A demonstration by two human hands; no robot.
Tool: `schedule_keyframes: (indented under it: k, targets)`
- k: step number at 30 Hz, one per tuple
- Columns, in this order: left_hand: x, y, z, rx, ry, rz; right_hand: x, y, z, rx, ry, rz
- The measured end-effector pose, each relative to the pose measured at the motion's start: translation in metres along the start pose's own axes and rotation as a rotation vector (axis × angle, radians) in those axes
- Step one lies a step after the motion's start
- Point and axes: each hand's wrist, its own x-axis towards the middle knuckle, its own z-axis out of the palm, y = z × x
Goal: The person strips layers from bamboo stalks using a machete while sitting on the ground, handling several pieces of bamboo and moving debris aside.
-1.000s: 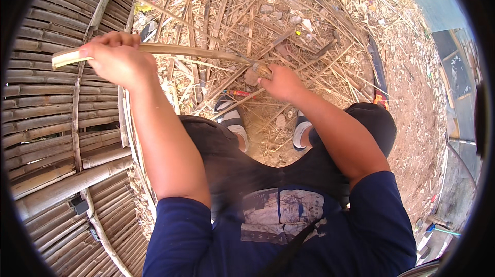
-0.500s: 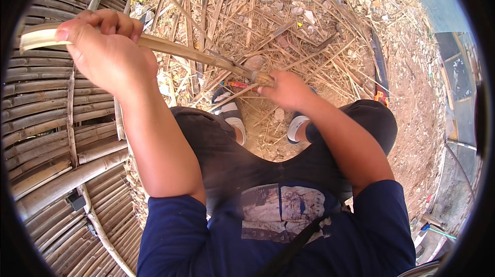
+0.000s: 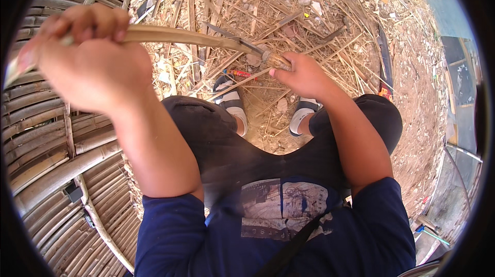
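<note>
My left hand (image 3: pixel 95 65), raised at the upper left and partly blurred, is closed around a long pale bamboo strip (image 3: pixel 175 36). The strip reaches rightward from the fist, and its other end lies against a knife (image 3: pixel 277 61). Around the knife's wooden handle the fingers of my right hand (image 3: pixel 305 76) are wrapped, in front of my knees. Its dark narrow blade points up and left, crossing the strip near the handle; the tip shows beyond the strip. The exact contact between blade and strip is hard to make out.
Straw, split bamboo pieces and shavings (image 3: pixel 289 24) litter the ground ahead. A red wrapper (image 3: pixel 240 73) lies by my left sandal (image 3: pixel 229 99). A slatted bamboo wall (image 3: pixel 46 122) rises at the left. Bluish panels (image 3: pixel 454 14) stand at the far right.
My left hand has moved left and closer to the camera, drawing the bamboo strip along. My right hand with the knife has shifted slightly right and up. More of the blade shows now.
</note>
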Motion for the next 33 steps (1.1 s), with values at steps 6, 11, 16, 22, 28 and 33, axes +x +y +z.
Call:
schedule_keyframes:
  k: [6, 11, 16, 22, 28, 33]
  targets:
    - [-0.019, -0.017, 0.013, 0.062, -0.061, -0.005, -0.011, -0.013, 0.021, 0.004, 0.129, -0.072]
    - [0.005, 0.021, -0.017, -0.17, -0.182, 0.016, -0.012, -0.031, 0.01, 0.115, 0.094, -0.116]
    - [-0.005, 0.003, 0.003, 0.016, -0.017, 0.02, 0.005, -0.008, -0.006, 0.184, 0.002, -0.049]
    - [-0.004, 0.003, 0.006, 0.029, 0.027, 0.019, 0.0, -0.005, -0.004, 0.103, -0.024, -0.087]
    - [0.003, -0.002, 0.0, 0.011, 0.068, 0.031, -0.005, 0.013, 0.044, -0.104, 0.077, 0.017]
    - [0.002, -0.004, 0.005, 0.009, 0.062, 0.068, 0.022, 0.063, 0.063, -0.233, 0.028, 0.156]
